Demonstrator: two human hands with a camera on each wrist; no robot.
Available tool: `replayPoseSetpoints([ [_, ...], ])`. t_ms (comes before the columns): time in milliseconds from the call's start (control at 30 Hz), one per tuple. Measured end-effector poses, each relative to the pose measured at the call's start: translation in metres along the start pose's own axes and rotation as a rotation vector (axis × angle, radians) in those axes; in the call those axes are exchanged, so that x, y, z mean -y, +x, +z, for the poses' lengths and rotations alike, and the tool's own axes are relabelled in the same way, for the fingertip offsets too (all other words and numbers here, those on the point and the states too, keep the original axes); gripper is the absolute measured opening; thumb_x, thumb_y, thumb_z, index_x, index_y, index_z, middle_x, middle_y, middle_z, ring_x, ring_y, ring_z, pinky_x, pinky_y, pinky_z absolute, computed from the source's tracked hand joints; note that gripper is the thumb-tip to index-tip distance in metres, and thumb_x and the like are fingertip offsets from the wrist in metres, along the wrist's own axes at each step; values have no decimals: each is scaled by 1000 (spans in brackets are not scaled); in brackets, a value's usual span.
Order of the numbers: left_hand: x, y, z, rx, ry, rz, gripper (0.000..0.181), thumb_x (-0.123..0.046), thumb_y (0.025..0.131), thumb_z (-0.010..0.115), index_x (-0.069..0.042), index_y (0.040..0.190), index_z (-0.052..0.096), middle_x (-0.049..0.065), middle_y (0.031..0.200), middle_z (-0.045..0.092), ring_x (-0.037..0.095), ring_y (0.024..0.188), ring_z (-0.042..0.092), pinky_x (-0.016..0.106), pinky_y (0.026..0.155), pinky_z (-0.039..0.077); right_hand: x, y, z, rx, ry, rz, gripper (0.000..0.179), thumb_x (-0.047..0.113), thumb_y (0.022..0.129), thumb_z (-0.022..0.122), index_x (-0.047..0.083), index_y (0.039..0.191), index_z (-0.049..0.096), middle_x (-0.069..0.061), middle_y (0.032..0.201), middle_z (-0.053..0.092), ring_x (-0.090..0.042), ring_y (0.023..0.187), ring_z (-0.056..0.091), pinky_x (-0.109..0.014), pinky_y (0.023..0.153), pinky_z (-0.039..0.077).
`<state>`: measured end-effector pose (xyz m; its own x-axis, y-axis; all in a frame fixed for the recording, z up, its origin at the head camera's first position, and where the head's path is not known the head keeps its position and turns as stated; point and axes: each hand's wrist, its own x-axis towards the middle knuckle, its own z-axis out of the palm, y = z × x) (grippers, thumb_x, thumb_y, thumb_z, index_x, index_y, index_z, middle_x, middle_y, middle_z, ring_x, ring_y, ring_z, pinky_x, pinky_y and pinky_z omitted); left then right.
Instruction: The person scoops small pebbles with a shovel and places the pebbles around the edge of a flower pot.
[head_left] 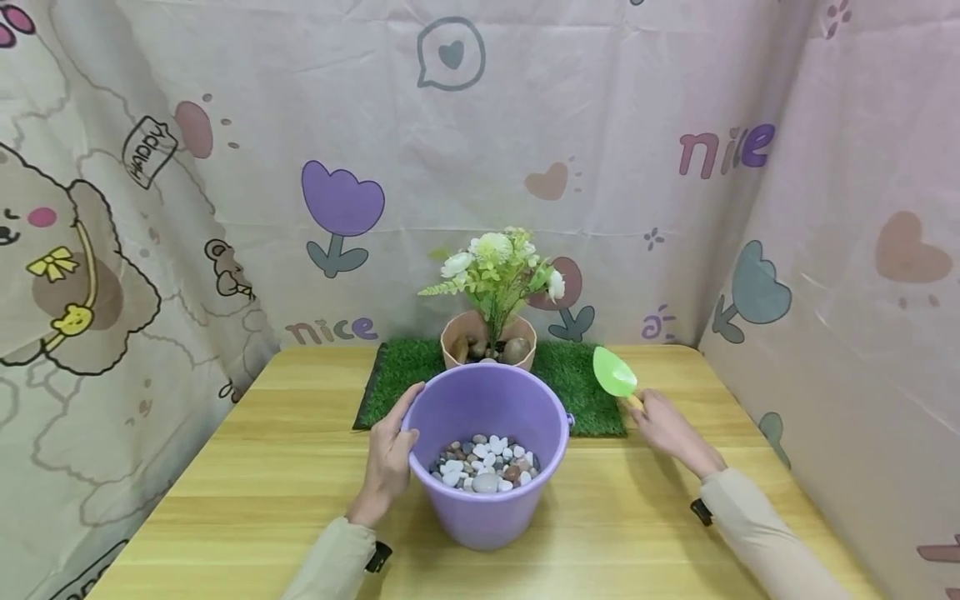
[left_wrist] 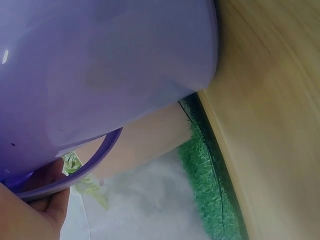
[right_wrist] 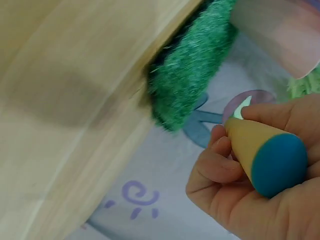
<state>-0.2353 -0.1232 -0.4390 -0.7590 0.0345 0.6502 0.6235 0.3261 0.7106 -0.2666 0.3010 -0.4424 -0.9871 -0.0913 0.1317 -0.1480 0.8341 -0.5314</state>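
A purple bucket [head_left: 486, 518] stands on the wooden table, with several white, grey and brown pebbles [head_left: 487, 467] at its bottom. My left hand [head_left: 387, 458] grips its rim on the left side, thumb over the edge. In the left wrist view the bucket's loop handle [left_wrist: 102, 152] runs past the fingers. Off to the right, my right hand [head_left: 672, 427] holds a small garden trowel [head_left: 615, 372] with a light green blade, clear of the bucket. Up close in the right wrist view, fingers and thumb wrap its yellow handle [right_wrist: 247, 142], which has a blue end.
Behind the bucket, a green artificial turf mat [head_left: 581, 387] lies across the table [head_left: 247, 475]. On it stands a pink flowerpot [head_left: 471, 323] with larger stones and white flowers [head_left: 493, 254]. A printed curtain [head_left: 637, 100] hangs around the back and sides.
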Motion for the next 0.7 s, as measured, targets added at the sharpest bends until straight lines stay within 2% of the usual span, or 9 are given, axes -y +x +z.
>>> replayPoseSetpoints([
  [100,0,-2,2,-1,-25,-6,64,1,79,40,-2,141,51,20,135,59,37,114,63,48,91,55,-9,-3,0,39,-9,24,32,8,98,40,-16,116,51,-15,87,53,-19,65,47,-28,50,43],
  [200,-1,-3,5,-2,-52,-12,63,2,79,40,0,141,50,22,136,58,39,115,62,51,92,54,-17,-7,2,72,-23,29,33,7,98,36,-17,115,51,-15,85,52,-20,66,46,-30,54,44],
  [400,-2,-4,8,-21,-48,-6,63,1,78,41,1,141,51,22,134,60,39,113,64,53,90,54,-29,-8,6,95,-67,36,24,4,96,36,-14,99,51,-14,81,49,-22,67,45,-32,57,43],
  [600,-3,-3,10,-42,-66,-6,63,3,77,42,3,140,51,23,134,59,40,113,63,52,91,53,-37,-4,11,96,-110,49,25,5,97,35,-15,99,49,-14,79,48,-22,66,46,-32,57,44],
  [700,-3,-3,10,-41,-72,-10,64,4,77,42,2,140,50,22,134,59,40,113,63,51,92,53,-38,-3,13,104,-129,66,27,7,98,35,-17,101,48,-15,78,49,-23,67,47,-37,61,49],
])
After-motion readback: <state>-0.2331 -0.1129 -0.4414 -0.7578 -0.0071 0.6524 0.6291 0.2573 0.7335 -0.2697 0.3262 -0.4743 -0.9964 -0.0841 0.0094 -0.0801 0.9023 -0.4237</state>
